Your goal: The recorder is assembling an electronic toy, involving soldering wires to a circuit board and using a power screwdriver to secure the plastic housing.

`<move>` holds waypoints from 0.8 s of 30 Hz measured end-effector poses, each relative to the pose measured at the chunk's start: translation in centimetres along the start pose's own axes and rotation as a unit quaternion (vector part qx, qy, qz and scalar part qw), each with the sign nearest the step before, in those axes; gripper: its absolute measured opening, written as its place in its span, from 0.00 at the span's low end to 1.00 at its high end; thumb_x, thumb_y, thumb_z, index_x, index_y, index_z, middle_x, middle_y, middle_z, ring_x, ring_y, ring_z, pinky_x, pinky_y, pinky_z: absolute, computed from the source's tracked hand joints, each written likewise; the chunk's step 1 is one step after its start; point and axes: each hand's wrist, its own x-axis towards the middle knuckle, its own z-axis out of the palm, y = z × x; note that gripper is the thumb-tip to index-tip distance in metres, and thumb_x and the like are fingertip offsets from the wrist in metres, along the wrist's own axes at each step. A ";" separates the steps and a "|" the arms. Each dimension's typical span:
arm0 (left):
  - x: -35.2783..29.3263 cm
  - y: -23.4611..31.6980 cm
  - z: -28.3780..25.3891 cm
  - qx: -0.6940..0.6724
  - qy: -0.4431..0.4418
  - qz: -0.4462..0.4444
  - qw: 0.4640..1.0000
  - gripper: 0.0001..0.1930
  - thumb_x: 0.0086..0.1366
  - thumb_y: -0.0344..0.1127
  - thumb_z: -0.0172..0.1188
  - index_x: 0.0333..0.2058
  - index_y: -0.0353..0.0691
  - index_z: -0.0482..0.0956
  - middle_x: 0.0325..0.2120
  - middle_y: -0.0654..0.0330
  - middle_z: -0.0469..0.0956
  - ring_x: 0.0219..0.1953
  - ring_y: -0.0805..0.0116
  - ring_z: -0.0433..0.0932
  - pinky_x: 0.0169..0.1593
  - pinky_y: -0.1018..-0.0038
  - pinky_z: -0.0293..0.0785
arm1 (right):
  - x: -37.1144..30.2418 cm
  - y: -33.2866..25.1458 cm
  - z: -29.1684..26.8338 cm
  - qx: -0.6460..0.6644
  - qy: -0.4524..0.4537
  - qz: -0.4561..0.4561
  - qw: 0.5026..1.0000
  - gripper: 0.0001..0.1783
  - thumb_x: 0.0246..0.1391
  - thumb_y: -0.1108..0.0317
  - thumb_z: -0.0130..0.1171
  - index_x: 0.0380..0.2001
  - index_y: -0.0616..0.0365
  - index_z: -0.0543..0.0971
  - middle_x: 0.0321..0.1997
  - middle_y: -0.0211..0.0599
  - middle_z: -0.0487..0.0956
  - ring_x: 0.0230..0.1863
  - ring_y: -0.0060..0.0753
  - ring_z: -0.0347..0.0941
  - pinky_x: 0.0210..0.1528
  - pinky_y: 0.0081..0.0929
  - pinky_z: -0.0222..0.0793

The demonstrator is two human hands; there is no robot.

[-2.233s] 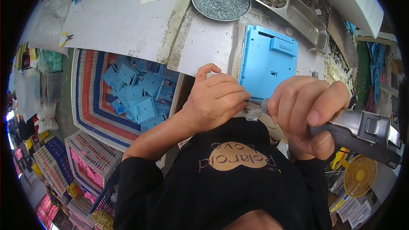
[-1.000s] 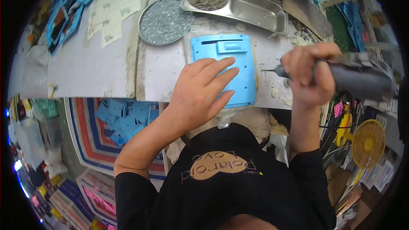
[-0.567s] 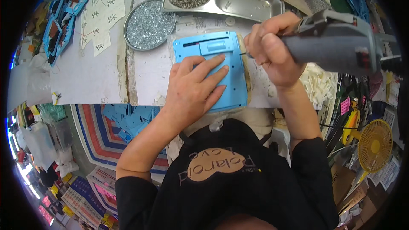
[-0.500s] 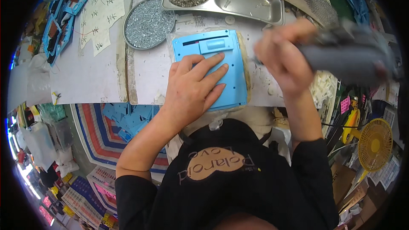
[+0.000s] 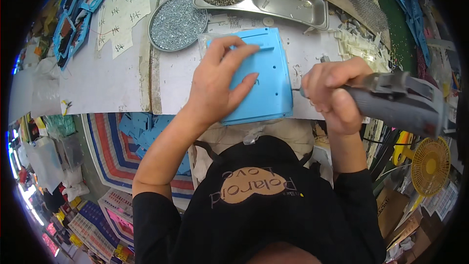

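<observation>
A flat light-blue plastic panel point(image 5: 266, 80) with small holes lies at the table's front edge, other blue layers showing beneath it. Over its left part rests my left hand point(image 5: 215, 71), fingers apart and thumb on the surface. The hand hides part of the panel. My right hand point(image 5: 337, 85) is wrapped round a grey power screwdriver point(image 5: 391, 105), its body reaching off to the right. The thin bit points left, close to the panel's right edge; whether it touches cannot be told.
Beyond the panel stand a round dish of silvery screws point(image 5: 178, 23) and a steel compartment tray point(image 5: 288, 2) with darker small hardware. White plastic pieces point(image 5: 364, 49) are heaped at the right. Below the table, a striped bag point(image 5: 112, 159) holds blue parts; a yellow fan point(image 5: 430, 166) stands at lower right.
My right hand has come down with the screwdriver, bringing its bit close to the panel's right edge. The panel sits a little farther right, and my left hand's fingers have drawn up toward its top.
</observation>
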 end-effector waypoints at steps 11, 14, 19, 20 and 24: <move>0.7 0.5 0.7 0.198 -0.057 0.067 0.976 0.29 0.56 0.31 0.65 0.59 0.45 0.77 0.56 0.53 0.74 0.45 0.56 0.78 0.47 0.61 0.75 | 1.8 -1.6 -0.1 -0.062 -0.031 -0.039 0.997 0.13 0.63 0.65 0.55 0.46 0.60 0.71 0.17 0.26 0.67 0.18 0.21 0.61 0.27 0.26 0.62; 0.5 0.9 0.6 0.202 -0.070 0.062 0.975 0.30 0.56 0.31 0.64 0.61 0.46 0.76 0.58 0.53 0.73 0.46 0.55 0.78 0.50 0.60 0.75 | 2.7 -5.5 0.1 -0.027 -0.042 -0.102 0.994 0.15 0.63 0.62 0.54 0.47 0.59 0.71 0.16 0.24 0.65 0.17 0.21 0.60 0.26 0.27 0.61; 0.6 0.6 0.8 0.211 -0.062 0.064 0.973 0.30 0.56 0.31 0.64 0.61 0.45 0.76 0.59 0.53 0.73 0.47 0.55 0.77 0.50 0.60 0.74 | 0.6 -1.0 0.9 -0.053 -0.005 -0.035 0.998 0.16 0.64 0.59 0.55 0.47 0.59 0.71 0.16 0.23 0.65 0.17 0.21 0.60 0.26 0.27 0.61; 0.6 0.8 0.9 0.211 -0.061 0.063 0.973 0.30 0.56 0.31 0.64 0.61 0.45 0.76 0.59 0.53 0.73 0.47 0.55 0.77 0.50 0.59 0.74 | 0.3 -1.0 1.2 -0.060 0.004 -0.029 0.998 0.16 0.64 0.59 0.56 0.47 0.59 0.71 0.16 0.24 0.65 0.17 0.21 0.60 0.26 0.27 0.61; 0.8 0.8 1.2 0.222 -0.038 0.091 0.970 0.28 0.53 0.30 0.66 0.56 0.44 0.79 0.54 0.57 0.75 0.41 0.61 0.77 0.41 0.63 0.73 | -0.9 1.1 0.8 -0.144 0.028 -0.028 0.989 0.14 0.64 0.59 0.59 0.43 0.58 0.71 0.17 0.25 0.66 0.18 0.22 0.61 0.27 0.27 0.61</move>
